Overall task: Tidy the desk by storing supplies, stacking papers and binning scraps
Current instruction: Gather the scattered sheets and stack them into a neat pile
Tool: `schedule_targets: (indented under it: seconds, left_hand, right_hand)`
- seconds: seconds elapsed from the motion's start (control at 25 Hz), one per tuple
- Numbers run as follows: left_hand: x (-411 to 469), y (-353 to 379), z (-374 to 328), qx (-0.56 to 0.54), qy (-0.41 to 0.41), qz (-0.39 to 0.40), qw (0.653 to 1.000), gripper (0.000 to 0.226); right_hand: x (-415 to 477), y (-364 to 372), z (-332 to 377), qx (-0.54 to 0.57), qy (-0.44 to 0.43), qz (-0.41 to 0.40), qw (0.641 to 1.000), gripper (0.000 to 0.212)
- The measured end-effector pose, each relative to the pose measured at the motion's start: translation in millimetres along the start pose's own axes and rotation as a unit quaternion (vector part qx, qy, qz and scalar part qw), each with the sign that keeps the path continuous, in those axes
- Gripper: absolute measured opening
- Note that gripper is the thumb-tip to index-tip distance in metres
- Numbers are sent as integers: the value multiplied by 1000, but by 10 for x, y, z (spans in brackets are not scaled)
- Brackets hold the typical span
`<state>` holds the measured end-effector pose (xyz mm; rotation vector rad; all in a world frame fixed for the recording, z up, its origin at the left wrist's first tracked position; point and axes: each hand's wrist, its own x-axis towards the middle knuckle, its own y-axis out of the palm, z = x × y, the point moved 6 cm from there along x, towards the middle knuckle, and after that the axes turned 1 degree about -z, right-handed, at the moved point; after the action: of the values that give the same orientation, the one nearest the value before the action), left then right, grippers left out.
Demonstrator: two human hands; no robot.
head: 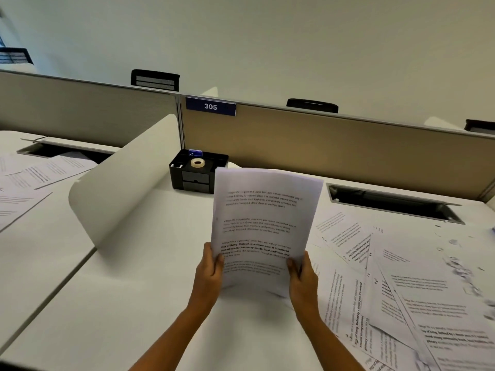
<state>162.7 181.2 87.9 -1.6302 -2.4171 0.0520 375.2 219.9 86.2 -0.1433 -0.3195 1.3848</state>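
Observation:
A stack of printed papers stands upright above the white desk, held by both hands at its lower corners. My left hand grips the left edge, and my right hand grips the right edge. Several loose printed sheets lie fanned out on the desk to the right. Small paper scraps are scattered over them near the right edge. A black desk organiser sits at the back against the partition, with a roll of clear tape on top.
A curved white divider separates this desk from the neighbouring desk, where more sheets lie. A tan partition with a "305" sign closes the back. An open cable slot lies at the back right.

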Motion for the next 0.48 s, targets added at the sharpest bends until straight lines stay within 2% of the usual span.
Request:
schedule_targets:
  seconds: [0.08, 0.16, 0.32, 0.48]
  left_hand:
    - [26, -9, 5, 64, 12, -9, 998, 10]
    - [37, -51, -60, 94, 31, -35, 994, 10]
    - [24, -157, -188, 62, 36, -89, 993, 7]
    - [30, -199, -338, 3, 41, -106, 993, 6]
  right_hand:
    - [23, -3, 12, -10, -11, -19, 1000, 17]
    - [36, -36, 103, -3, -26, -28, 999, 13]
    - [-38, -149, 283, 4, -58, -45, 997, 12]
    - [-119, -158, 220, 38, -61, -18, 997, 6]
